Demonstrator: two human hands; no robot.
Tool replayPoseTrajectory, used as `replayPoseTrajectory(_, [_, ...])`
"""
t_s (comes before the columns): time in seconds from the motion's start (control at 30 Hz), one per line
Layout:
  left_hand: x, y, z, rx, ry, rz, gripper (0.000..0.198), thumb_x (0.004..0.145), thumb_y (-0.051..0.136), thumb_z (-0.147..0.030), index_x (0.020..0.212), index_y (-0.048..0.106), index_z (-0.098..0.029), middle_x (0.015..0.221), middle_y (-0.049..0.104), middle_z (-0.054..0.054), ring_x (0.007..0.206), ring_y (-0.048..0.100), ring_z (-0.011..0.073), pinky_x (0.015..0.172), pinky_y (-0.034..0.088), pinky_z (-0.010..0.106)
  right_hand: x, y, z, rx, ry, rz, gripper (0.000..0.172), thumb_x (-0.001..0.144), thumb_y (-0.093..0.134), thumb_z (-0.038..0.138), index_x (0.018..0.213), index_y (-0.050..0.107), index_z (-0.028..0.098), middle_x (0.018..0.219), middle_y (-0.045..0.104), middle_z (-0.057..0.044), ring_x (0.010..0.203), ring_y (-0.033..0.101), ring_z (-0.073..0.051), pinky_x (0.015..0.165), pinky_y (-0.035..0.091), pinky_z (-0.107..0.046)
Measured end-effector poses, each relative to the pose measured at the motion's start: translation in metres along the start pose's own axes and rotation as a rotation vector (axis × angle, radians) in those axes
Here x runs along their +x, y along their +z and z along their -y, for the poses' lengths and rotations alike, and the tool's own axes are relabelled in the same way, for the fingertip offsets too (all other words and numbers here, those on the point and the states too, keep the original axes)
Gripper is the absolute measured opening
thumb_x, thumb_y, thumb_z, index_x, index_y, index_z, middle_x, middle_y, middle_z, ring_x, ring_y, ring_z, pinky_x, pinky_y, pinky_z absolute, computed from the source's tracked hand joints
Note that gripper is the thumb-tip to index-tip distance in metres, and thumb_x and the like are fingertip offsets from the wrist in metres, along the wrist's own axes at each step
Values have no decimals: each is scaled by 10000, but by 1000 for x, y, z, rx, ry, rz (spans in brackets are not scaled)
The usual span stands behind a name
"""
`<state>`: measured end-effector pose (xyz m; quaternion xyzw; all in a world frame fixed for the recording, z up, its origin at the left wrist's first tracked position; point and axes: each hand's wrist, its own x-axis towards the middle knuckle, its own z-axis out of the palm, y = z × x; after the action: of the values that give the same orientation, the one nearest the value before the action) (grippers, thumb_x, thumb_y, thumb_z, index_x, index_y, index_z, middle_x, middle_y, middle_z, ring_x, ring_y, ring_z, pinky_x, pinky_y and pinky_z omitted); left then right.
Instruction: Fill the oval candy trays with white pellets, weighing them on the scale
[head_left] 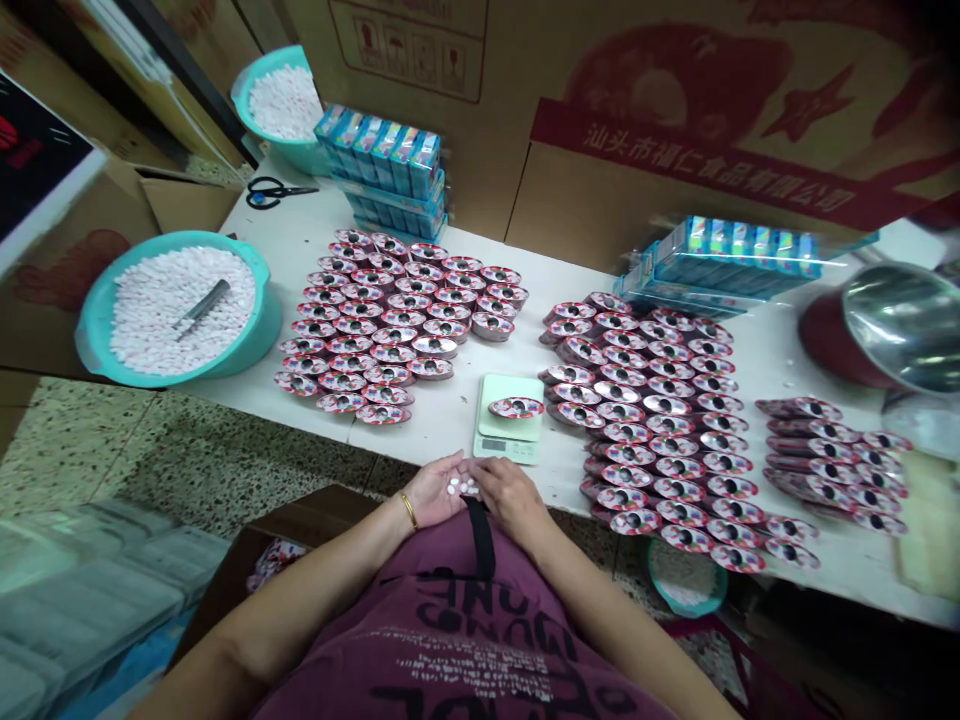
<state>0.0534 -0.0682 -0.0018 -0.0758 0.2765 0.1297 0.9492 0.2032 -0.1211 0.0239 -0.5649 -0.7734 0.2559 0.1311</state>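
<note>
Near me, my spread left hand [436, 492] is cradling tablets [454, 487]; I can't tell if my right hand [514, 497] is pinching any.

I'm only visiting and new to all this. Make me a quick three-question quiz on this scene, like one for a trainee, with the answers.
1. What lies in the person's left hand?
2. True or false: a packet lies on the scale.
3. Where are the scissors?
A) In the metal pot
B) On the table, near the blue boxes
C) On the floor

Key:
1. Several small white tablets.
2. True.
3. B.
</note>
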Motion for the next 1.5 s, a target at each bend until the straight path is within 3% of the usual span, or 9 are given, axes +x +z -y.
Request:
replayPoseTrajectory(0.2, [-3,-2,9,62,-113,-19,336,770,435,-311,967,565,-71,846,608,107,791,558,173,803,340,311,-17,-1,1,5,-84,40,257,821,402,237,1059,498,232,885,543,-49,823,481,-146,711,391,-280])
replayPoseTrajectory(0.37, [-1,-1,11,78,-131,-11,282,757,470,-282,897,584,-65,730,602,73,739,560,149,814,336,303,-19,-3,1,40,-75,39,250,831,382,243,1040,518,231,822,546,-49,801,482,-147,702,389,-284])
replayPoseTrajectory(0.57, [0,0,14,278,-59,-119,124,672,583,-179,750,603,-85,672,593,52,671,553,138,754,372,315,-23,-1,0,162,5,-4,215,827,383,247,974,536,214,838,539,-46,807,478,-155,715,395,-300])
replayPoseTrajectory(0.77, [1,2,13,421,-31,-128,205,661,603,-201,816,620,-68,698,611,74,631,553,116,662,377,243,-21,-6,-3,168,98,-7,150,808,422,252,853,552,194,755,525,-31,749,483,-141,680,398,-271])
replayPoseTrajectory(0.93, [3,-1,12,503,-6,-131,190,636,626,-222,761,629,-78,672,615,61,564,525,86,604,357,210,-24,-4,-5,203,135,-17,139,804,420,236,777,547,189,726,517,-23,724,486,-131,662,397,-247])
replayPoseTrajectory(1.07, [4,0,8,503,-1,-209,276,652,606,-311,810,621,-86,727,623,69,592,524,87,609,360,209,-18,-13,-23,208,192,-186,146,800,422,234,849,551,186,766,530,-37,754,493,-136,684,398,-248])
replayPoseTrajectory(1.23, [2,0,5,498,7,-241,290,649,611,-313,821,615,-80,745,625,77,589,518,79,610,360,209,9,-31,-58,71,243,-345,175,801,415,253,861,566,187,778,537,-45,770,496,-151,716,399,-268])
replayPoseTrajectory(1.37, [1,-3,5,455,20,-252,271,663,600,-298,821,612,-78,747,625,83,589,526,84,605,365,210,26,-34,-77,-122,249,-325,273,773,461,274,1023,526,188,930,534,-78,879,469,-194,771,378,-318])
replayPoseTrajectory(1.5, [-2,-7,2,396,59,-272,249,682,584,-274,823,610,-71,748,622,89,611,538,94,604,372,207,33,-33,-90,-250,227,-185,417,727,513,251,1134,443,187,1066,496,-93,954,424,-234,795,352,-356])
